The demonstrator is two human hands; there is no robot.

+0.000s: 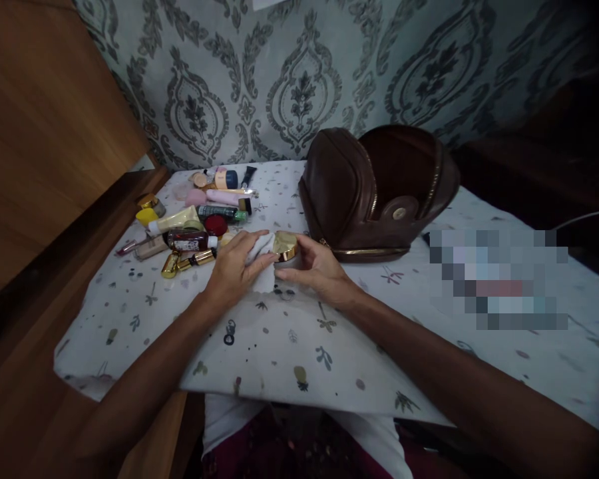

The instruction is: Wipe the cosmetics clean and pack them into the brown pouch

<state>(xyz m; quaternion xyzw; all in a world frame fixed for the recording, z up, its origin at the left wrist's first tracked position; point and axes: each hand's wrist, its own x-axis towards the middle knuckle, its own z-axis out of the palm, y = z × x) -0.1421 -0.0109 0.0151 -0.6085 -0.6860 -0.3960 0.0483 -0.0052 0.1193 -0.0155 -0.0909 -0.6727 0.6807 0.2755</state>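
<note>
Over the middle of the table, my right hand (319, 269) grips a small round cosmetic jar (285, 246) with a gold lid, fingers and thumb around its right side. My left hand (239, 263) is closed on a white wipe (262, 253), which lies against the jar's left side. The wipe's lower edge hangs beneath my left thumb. Part of the jar's body is hidden behind my fingers. Just left of my left hand lie a gold tube (197, 259) and a dark red bottle (187, 240) with a white cap.
Several cosmetics lie clustered at the left back, among them a pink tube (227, 197), a cream tube (174, 219) and a green bottle (219, 213). An unzipped brown leather bag (339, 193) stands behind my right hand. A blurred-out item (499, 279) lies at the right.
</note>
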